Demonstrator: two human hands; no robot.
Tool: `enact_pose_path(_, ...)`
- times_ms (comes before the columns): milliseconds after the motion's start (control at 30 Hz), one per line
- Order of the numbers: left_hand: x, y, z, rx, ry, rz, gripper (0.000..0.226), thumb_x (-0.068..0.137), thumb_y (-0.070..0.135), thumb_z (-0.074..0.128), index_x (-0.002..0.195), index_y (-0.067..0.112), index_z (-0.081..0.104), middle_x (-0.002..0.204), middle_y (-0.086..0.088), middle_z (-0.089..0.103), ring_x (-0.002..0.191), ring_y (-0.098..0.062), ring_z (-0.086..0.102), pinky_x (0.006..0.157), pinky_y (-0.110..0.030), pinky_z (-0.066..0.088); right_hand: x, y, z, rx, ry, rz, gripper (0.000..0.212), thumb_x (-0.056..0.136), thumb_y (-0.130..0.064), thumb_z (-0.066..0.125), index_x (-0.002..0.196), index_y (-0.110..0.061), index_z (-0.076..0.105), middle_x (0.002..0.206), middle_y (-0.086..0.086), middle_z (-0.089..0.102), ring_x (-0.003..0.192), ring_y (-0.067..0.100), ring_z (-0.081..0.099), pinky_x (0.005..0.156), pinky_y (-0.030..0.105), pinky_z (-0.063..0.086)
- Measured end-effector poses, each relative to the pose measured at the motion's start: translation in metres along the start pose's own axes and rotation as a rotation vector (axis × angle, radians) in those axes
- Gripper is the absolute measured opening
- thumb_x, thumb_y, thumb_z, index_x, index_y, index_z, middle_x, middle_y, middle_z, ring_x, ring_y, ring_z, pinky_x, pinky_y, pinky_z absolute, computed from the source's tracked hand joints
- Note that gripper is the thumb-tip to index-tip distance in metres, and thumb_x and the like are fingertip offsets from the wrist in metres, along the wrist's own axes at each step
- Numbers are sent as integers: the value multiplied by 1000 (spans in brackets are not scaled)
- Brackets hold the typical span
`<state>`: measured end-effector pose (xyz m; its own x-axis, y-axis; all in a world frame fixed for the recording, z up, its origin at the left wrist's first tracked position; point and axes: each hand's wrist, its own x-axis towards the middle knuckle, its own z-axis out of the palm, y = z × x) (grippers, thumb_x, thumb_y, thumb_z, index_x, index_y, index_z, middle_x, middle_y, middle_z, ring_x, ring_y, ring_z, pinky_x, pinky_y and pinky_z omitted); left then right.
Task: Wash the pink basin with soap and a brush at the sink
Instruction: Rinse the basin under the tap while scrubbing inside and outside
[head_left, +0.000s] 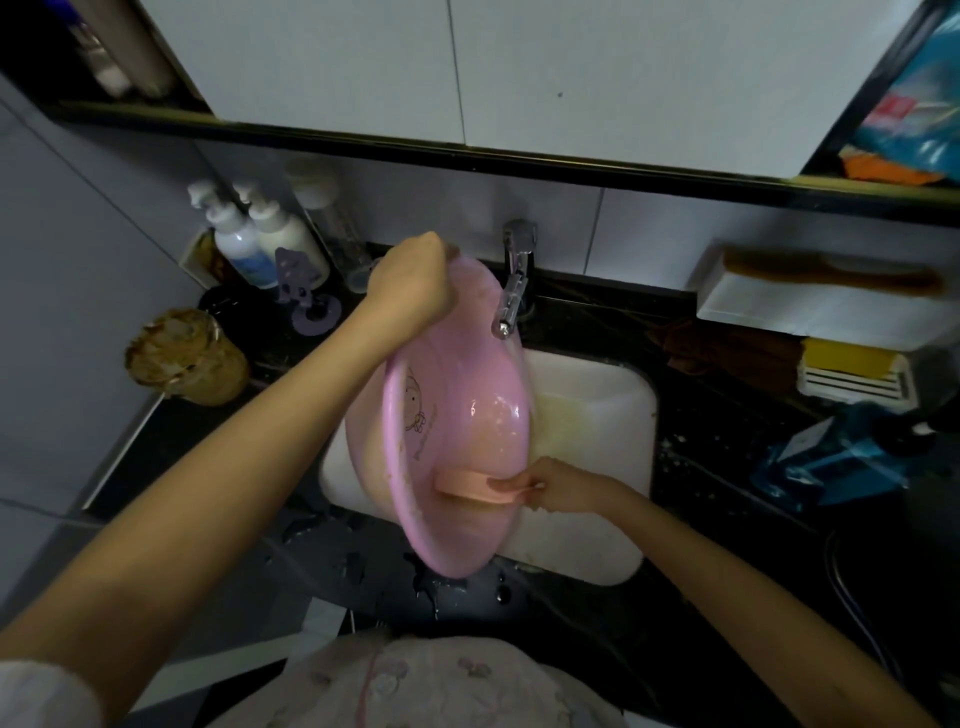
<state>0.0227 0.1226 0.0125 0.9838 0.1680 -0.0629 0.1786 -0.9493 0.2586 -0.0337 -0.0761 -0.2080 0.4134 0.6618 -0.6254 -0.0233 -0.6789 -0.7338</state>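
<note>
While your left grip (410, 286) curls over the upper rim of the pink basin (462, 415), the safest hold on seemingly light, stiff, slippery plastic, your right grip (563, 486) pinches the brush (467, 486).

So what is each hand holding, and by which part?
The left hand grips the pink basin by its upper rim; the right hand holds the brush by its handle end.

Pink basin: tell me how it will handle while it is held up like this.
The pink basin is probably light and stiff: the left hand holds it up by the top rim and it shows no sag. Its glossy, wet inside suggests a slippery grip. Standing on edge over the sink, it would likely tip if released.
</note>
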Motion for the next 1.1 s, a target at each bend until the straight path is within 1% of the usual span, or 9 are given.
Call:
enact_pose_path(133,1,1,-2,5,-15,-6,50,77,-4,50,122,14,62,114,-17,64,108,-37,58,87,-43,51,11,1,-36,10,154,77,35,89,-45,59,109,-19,70,86,-4,62,83,15,58,79,23,44)
enact_pose_path(200,1,2,-2,1,-22,-10,51,76,-3,50,123,15,61,115,-17,64,109,-36,58,89,-43,50,23,-2,-57,-294,306,52,40,91,-55,47,114,-29,68,105,2,66,101,24,61,87,33,47)
enact_pose_path(400,8,-5,-4,-12,-60,-16,53,71,-3,48,118,16,65,108,-18,67,101,-35,62,85,-41,52,38,-26,-95,-734,707,-206,36,95,-23,52,124,-42,58,97,5,63,85,25,63,67,31,46)
enact_pose_path(600,30,-13,0,45,-283,-34,48,70,-5,48,112,10,68,103,-15,68,91,-31,64,76,-37,52,33,-10,-74,-332,301,163,52,86,-64,50,99,-17,68,89,-2,60,84,19,57,73,28,41)
enact_pose_path(700,38,-25,9,83,-426,-43,61,67,-10,49,120,15,65,115,-9,64,103,-28,60,87,-39,53,32,5,-63,59,30,237,28,79,-42,73,60,-21,72,64,-8,62,72,18,54,73,26,41)
enact_pose_path(867,40,-22,8,97,-458,-52,69,75,8,64,140,16,42,141,-8,47,121,-27,50,101,-36,44,32,-3,-69,230,16,259,48,83,-23,72,36,-19,64,44,-11,58,43,0,55,54,13,40)
enact_pose_path(933,24,-16,0,134,-422,-92,85,77,24,72,147,12,25,145,-11,40,126,-29,45,98,-34,43,37,-11,-75,162,76,237,32,70,-44,80,58,-16,72,64,-6,66,66,10,64,65,17,45)
enact_pose_path(1000,-2,-16,-2,203,-374,-141,91,75,28,74,147,12,21,141,-15,41,121,-31,49,90,-35,45,41,-16,-84,-46,180,213,46,64,-64,73,69,-19,69,76,-5,65,75,16,62,71,24,45)
enact_pose_path(1100,-35,-20,4,235,-300,-177,88,78,12,67,148,11,13,137,-20,38,116,-35,51,85,-37,45,36,-31,-94,-599,394,17,26,90,-42,54,83,-21,68,93,0,65,88,21,62,76,28,45)
